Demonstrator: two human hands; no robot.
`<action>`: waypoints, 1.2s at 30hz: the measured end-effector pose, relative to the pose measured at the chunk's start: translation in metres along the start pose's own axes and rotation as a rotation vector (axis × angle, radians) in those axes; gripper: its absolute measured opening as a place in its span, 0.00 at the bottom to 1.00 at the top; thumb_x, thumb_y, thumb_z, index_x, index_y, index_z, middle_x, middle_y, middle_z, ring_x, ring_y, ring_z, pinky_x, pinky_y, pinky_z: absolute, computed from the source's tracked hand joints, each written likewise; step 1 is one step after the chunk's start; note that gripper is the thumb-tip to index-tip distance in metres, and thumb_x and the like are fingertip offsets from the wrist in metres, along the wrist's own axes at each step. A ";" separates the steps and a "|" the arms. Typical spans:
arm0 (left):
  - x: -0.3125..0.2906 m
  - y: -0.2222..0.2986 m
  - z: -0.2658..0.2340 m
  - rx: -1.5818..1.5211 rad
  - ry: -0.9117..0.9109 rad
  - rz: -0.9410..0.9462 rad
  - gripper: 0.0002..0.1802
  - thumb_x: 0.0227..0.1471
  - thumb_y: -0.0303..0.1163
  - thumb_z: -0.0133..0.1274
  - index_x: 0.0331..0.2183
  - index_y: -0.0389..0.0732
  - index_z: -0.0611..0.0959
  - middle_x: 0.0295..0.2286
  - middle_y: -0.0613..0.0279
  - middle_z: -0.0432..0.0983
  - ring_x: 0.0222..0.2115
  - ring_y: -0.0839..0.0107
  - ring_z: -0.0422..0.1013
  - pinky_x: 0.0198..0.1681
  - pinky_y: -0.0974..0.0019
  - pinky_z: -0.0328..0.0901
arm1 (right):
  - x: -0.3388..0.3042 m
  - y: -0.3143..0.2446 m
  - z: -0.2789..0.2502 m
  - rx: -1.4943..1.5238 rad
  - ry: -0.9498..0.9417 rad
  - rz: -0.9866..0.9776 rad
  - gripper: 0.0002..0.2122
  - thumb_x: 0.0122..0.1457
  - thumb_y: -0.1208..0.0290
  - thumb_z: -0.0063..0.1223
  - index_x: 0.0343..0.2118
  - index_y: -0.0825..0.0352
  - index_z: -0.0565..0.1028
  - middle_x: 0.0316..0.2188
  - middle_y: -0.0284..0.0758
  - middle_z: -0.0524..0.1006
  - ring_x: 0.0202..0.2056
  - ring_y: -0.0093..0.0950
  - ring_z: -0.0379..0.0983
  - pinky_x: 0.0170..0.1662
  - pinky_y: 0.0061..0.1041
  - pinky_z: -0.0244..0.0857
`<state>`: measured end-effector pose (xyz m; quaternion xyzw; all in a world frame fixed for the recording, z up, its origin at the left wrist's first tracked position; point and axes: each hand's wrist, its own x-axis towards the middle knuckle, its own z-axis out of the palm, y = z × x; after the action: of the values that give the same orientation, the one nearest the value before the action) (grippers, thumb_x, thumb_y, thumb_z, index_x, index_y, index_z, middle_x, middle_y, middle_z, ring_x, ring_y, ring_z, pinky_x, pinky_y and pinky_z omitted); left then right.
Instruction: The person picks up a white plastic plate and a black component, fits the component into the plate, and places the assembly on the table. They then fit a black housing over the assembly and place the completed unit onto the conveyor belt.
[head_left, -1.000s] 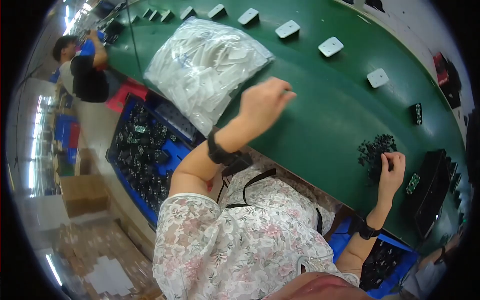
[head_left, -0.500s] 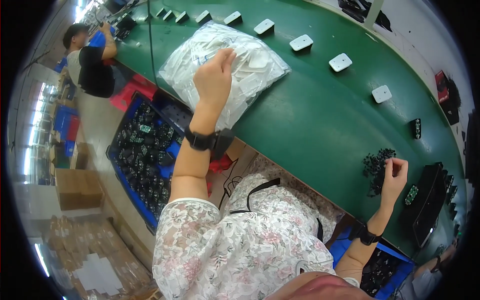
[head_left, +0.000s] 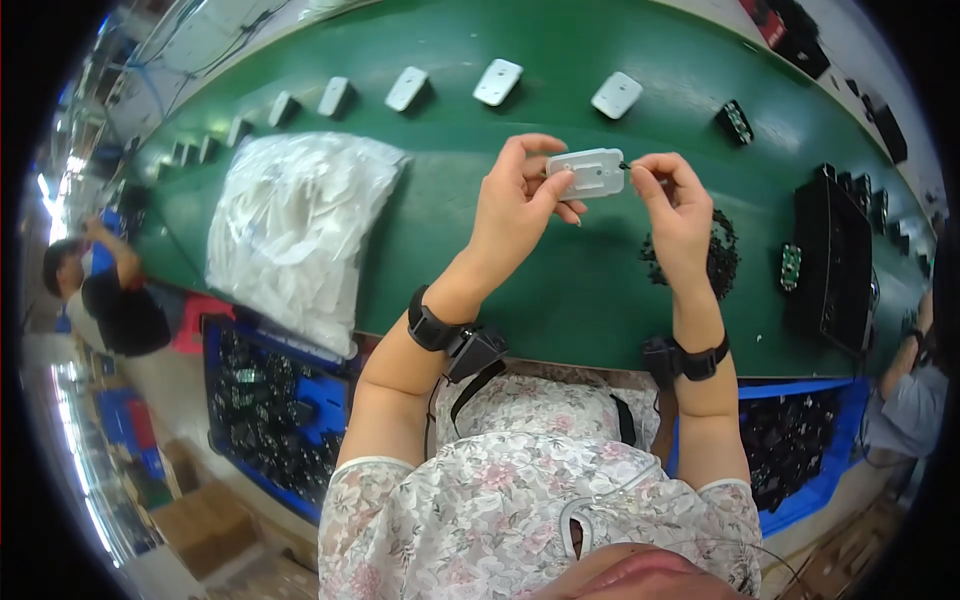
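Note:
My left hand [head_left: 525,190] grips a white plastic cover [head_left: 596,180] by its left end, thumb across its molded inner face. At the cover's right end, my right hand [head_left: 675,200] pinches a small black part [head_left: 625,166] between thumb and forefinger, close against the cover's edge. Below and partly behind the right hand lies a pile of small black parts [head_left: 722,250] on the green table. To the left rests a clear plastic bag [head_left: 300,220] full of white covers.
White-topped pieces [head_left: 498,82] stand in a curved row along the green table [head_left: 470,270]. A black box [head_left: 832,265] and circuit boards [head_left: 790,267] are at the right. Blue bins [head_left: 230,440] of black parts stand below the table. Other people [head_left: 110,290] sit at both sides.
The view has turned. My left hand has come from the bag to the middle and now holds a white cover. My right hand has risen from the black pile to meet it.

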<state>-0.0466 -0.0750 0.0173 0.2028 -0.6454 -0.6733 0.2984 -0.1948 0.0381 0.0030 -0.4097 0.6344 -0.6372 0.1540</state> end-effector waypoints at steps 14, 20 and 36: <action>-0.006 -0.035 0.026 -0.063 -0.317 -0.323 0.11 0.55 0.34 0.51 0.35 0.36 0.73 0.26 0.67 0.73 0.29 0.79 0.68 0.30 0.73 0.65 | -0.009 0.007 -0.001 0.096 -0.050 0.149 0.05 0.59 0.73 0.49 0.35 0.69 0.69 0.28 0.27 0.71 0.29 0.14 0.65 0.32 0.14 0.61; -0.010 -0.039 0.026 -0.151 -0.295 -0.467 0.08 0.55 0.30 0.50 0.34 0.35 0.72 0.22 0.65 0.70 0.20 0.80 0.68 0.18 0.78 0.61 | -0.008 0.007 0.007 -0.150 -0.033 -0.080 0.04 0.57 0.74 0.51 0.31 0.69 0.71 0.28 0.28 0.69 0.27 0.17 0.64 0.30 0.15 0.58; -0.005 -0.043 0.029 -0.319 0.007 -0.184 0.10 0.53 0.18 0.45 0.40 0.29 0.67 0.38 0.51 0.71 0.36 0.68 0.74 0.40 0.69 0.72 | -0.016 0.012 0.015 -0.415 -0.067 -0.182 0.05 0.54 0.74 0.55 0.26 0.69 0.72 0.20 0.30 0.68 0.20 0.19 0.62 0.22 0.18 0.55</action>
<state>-0.0682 -0.0510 -0.0236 0.2132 -0.5083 -0.7908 0.2661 -0.1778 0.0373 -0.0152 -0.5090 0.7067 -0.4905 0.0292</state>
